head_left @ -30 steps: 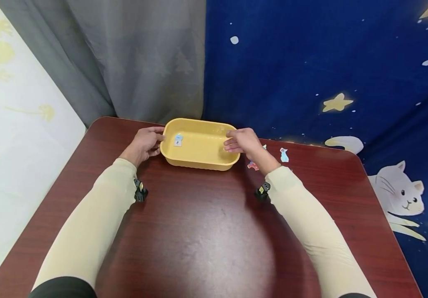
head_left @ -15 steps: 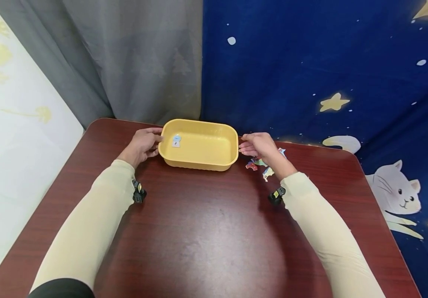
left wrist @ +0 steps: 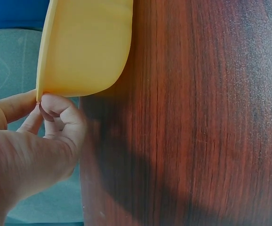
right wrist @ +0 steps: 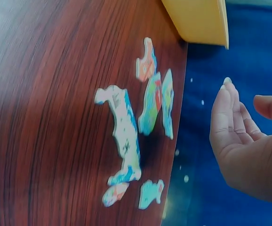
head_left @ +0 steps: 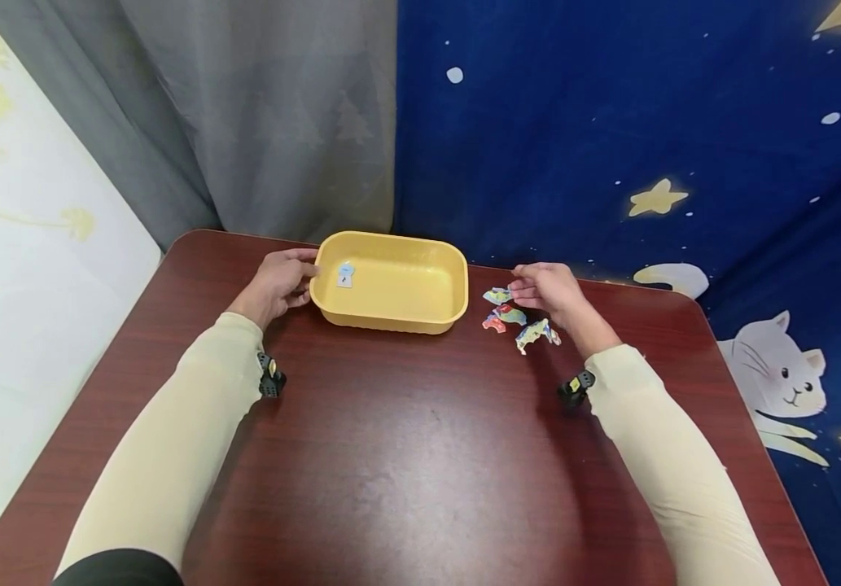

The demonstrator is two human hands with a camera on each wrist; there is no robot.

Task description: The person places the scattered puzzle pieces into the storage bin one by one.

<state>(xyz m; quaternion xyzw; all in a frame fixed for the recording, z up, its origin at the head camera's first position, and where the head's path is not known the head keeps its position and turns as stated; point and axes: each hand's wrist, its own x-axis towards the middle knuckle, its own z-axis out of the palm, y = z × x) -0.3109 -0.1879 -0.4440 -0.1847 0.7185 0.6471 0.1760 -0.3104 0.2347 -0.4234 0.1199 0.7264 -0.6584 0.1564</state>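
A yellow plastic bin (head_left: 391, 321) stands at the table's far edge. My left hand (head_left: 278, 283) pinches its left end, thumb over the rim and a curled finger below, as the left wrist view shows. My right hand (head_left: 548, 289) hovers right of the bin, fingers relaxed and holding nothing. Beneath and beside it lie several flat, colourful cut-out pieces that look like jigsaw pieces: a red one (head_left: 494, 324), a red-and-green one (head_left: 511, 315), a blue-and-yellow one (head_left: 497, 295) and a long pale one (right wrist: 125, 129). A small pale blue piece (right wrist: 151, 194) shows only in the right wrist view.
Inside the bin at its left is a small light blue and white patch (head_left: 345, 275). The dark red-brown wooden table (head_left: 391, 439) extends toward me. Behind it hang a grey curtain (head_left: 288, 122) and a blue starry cloth (head_left: 537, 146).
My right hand has drawn back from over the bin's right end and moved right, uncovering several of the pieces. The left hand has stayed at the bin's left rim.
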